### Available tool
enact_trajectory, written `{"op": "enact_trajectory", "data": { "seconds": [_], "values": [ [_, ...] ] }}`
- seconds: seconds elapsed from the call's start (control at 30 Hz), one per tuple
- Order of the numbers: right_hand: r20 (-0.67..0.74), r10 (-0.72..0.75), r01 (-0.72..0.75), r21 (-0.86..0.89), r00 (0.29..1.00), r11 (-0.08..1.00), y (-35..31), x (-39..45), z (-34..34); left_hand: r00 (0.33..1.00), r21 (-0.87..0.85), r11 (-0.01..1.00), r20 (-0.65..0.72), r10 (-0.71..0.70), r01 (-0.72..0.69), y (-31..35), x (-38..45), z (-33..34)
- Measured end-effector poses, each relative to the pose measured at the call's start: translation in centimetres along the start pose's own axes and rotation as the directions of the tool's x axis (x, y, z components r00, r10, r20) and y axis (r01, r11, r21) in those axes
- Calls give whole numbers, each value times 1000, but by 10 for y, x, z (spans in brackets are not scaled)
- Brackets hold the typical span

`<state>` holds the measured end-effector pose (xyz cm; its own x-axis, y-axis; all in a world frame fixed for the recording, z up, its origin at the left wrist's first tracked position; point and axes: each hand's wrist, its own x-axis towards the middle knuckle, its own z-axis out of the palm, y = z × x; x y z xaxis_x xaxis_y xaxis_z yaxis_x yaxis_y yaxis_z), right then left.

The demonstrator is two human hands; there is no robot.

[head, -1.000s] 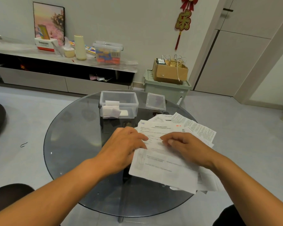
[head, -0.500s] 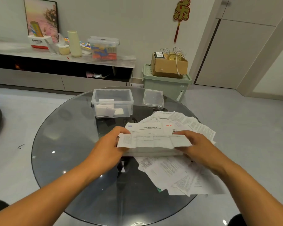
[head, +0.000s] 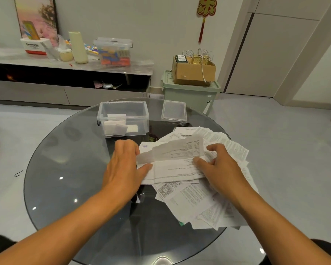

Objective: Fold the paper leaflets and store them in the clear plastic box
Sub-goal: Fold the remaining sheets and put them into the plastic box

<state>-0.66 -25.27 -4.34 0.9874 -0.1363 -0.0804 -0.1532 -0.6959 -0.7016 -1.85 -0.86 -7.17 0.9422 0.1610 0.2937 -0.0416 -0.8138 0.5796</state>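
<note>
Half-folded leaflet (head: 172, 159) is being held between both hands over the round glass table (head: 65, 169); left end is being pinched by left hand (head: 124, 165), right end by right hand (head: 220, 165); loose leaflet pile (head: 195, 199) is lying beneath; clear plastic box (head: 122, 117), lidless, is sitting beyond the left hand.

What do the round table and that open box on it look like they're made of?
The round table looks like dark tinted glass: glossy, reflecting ceiling lights, floor faintly visible through it. The open box seems clear hard plastic: see-through walls with folded papers visible inside.
</note>
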Motion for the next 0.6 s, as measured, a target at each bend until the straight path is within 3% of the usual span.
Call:
{"op": "enact_trajectory", "data": {
  "seconds": [0.1, 0.23, 0.3, 0.37, 0.4, 0.5, 0.53, 0.6],
  "values": [
    [-28, -32, 36, 129, 999, 991, -3, 1, -1, 998, -48, 999, -65, -11, 8, -1, 2, 4],
    [-32, -98, 101, 119, 995, 988, -6, -2, -3, 978, -284, 955, -159, -136, 87, -4, 10, 1],
    [7, -100, 98, 123, 995, 987, -6, -4, -5, 983, -322, 947, -168, -76, 18, -3, 12, -4],
    [55, -79, 69, 173, 995, 983, -6, -3, -7, 993, -341, 933, -71, 96, -115, 0, 9, -9],
    [75, -57, 39, 221, 996, 975, -5, -2, -8, 984, -344, 927, 45, 174, -148, 0, 6, -12],
    [135, 53, -100, 373, 989, 922, -4, 5, -14, 856, -142, 962, 440, 272, -232, -1, 0, -13],
    [168, 77, -143, 427, 983, 893, -3, 6, -17, 832, -74, 953, 472, 293, -294, -3, -1, -11],
    [225, 99, -205, 518, 969, 831, 0, 8, -20, 823, -50, 904, 393, 409, -425, -5, 1, -7]
  ]
}}
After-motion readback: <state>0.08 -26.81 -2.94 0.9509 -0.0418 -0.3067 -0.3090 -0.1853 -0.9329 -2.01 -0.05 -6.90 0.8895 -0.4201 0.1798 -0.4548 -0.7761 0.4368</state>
